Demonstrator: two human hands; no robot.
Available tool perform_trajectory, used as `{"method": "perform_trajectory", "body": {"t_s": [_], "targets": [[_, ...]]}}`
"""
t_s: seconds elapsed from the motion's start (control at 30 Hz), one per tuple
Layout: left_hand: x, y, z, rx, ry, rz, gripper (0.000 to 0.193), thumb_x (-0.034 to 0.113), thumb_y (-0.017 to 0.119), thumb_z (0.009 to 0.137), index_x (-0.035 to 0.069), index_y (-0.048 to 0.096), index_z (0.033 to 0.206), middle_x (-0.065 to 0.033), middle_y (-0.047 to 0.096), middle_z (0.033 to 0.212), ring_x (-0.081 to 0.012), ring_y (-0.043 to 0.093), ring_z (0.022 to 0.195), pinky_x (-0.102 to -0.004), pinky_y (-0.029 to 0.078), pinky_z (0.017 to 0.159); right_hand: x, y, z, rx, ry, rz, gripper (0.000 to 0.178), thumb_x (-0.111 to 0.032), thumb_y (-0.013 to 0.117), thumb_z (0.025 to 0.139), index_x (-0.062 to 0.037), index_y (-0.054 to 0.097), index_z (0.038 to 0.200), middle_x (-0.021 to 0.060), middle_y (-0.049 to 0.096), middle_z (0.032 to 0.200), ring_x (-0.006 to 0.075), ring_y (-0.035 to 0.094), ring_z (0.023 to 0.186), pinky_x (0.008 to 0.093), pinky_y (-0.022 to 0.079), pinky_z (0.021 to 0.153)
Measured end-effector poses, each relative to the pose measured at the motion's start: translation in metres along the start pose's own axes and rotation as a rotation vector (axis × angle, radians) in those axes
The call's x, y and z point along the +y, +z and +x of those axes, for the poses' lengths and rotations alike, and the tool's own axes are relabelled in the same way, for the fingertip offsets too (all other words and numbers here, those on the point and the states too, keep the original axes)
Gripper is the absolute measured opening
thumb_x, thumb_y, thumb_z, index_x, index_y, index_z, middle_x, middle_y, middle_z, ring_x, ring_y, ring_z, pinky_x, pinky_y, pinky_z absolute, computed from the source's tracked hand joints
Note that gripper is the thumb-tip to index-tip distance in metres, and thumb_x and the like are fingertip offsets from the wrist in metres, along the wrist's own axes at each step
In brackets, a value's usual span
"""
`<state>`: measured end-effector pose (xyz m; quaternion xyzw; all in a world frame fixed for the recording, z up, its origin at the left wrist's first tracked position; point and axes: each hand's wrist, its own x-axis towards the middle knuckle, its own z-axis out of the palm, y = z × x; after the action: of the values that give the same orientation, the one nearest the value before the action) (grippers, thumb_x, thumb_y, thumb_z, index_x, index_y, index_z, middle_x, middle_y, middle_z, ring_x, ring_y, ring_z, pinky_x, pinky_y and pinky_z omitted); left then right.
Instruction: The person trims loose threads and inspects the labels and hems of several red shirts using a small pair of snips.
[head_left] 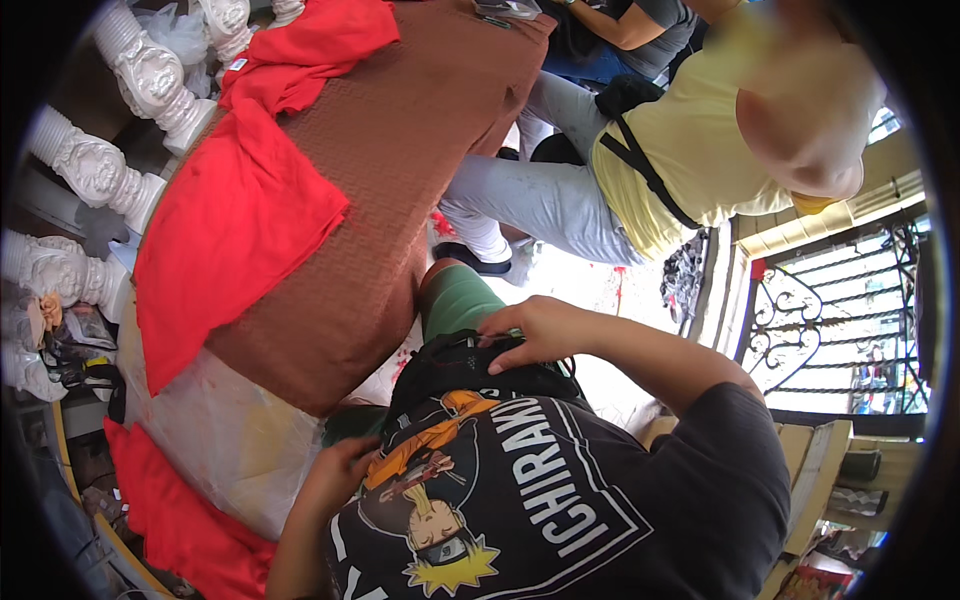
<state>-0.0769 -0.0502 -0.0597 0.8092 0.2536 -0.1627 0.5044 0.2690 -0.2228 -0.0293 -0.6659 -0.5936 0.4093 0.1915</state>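
My right hand (545, 332) lies over the small black bag (440, 365) at my waist, thumb and forefinger apart. Low at my left side, my left hand (345, 468) is against my dark printed T-shirt (560, 490), its fingers loosely apart with nothing visible in them. In front of me and to the left stands a table under a brown textured cloth (400, 130). A bright red cloth (235, 220) is spread along its left edge, and another red cloth (310, 50) is bunched farther up. Neither hand touches these cloths.
White ornate balusters (95, 170) stand along the left. A red cloth (180, 510) hangs at lower left beside clear plastic sheeting (230, 420). A person in a yellow shirt (660, 160) is close at the right, another person (640, 35) behind. An iron grille (830, 320) is at far right.
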Motion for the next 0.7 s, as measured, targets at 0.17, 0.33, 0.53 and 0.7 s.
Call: {"method": "perform_trajectory", "body": {"t_s": [0.17, 0.33, 0.53, 0.7], "targets": [[-0.052, 0.022, -0.034, -0.101, -0.158, 0.106, 0.036, 0.012, 0.066, 0.083, 0.007, 0.064, 0.119, -0.0144, 0.067, 0.108, -0.0254, 0.067, 0.092, -0.0321, 0.051, 0.080, -0.024, 0.019, -0.004, 0.230, -0.112, -0.064, 0.038, -0.035, 0.071, 0.080, -0.0096, 0.067, 0.108, 0.0100, 0.061, 0.118, 0.0321, 0.062, 0.103, 0.0420, 0.050, 0.087], [-0.050, 0.051, -0.023, 0.101, -0.221, -0.260, 0.037, 0.008, 0.066, 0.081, 0.009, 0.065, 0.118, -0.0127, 0.067, 0.105, -0.0235, 0.067, 0.091, -0.0316, 0.052, 0.080, -0.071, 0.046, 0.093, -0.157, -0.439, -0.154, 0.033, -0.026, 0.070, 0.079, -0.0096, 0.067, 0.108, 0.0116, 0.067, 0.106, 0.0312, 0.065, 0.092, 0.0422, 0.052, 0.077], [-0.066, 0.071, -0.005, 0.296, -0.079, -0.483, 0.038, 0.006, 0.066, 0.079, 0.012, 0.067, 0.116, -0.0107, 0.067, 0.103, -0.0225, 0.067, 0.091, -0.0311, 0.052, 0.081, -0.070, 0.078, 0.133, -0.576, -0.434, -0.178, 0.023, -0.025, 0.063, 0.080, -0.0104, 0.072, 0.095, 0.0138, 0.069, 0.083, 0.0334, 0.066, 0.081, 0.0440, 0.051, 0.072], [-0.090, 0.064, 0.004, 0.275, 0.094, -0.407, 0.032, 0.008, 0.068, 0.081, 0.010, 0.068, 0.113, -0.0110, 0.066, 0.107, -0.0239, 0.066, 0.096, -0.0324, 0.051, 0.084, -0.075, 0.074, 0.132, -0.516, -0.416, -0.205, 0.024, -0.026, 0.062, 0.080, -0.0116, 0.072, 0.096, 0.0147, 0.069, 0.086, 0.0341, 0.066, 0.081, 0.0452, 0.051, 0.073]]}}
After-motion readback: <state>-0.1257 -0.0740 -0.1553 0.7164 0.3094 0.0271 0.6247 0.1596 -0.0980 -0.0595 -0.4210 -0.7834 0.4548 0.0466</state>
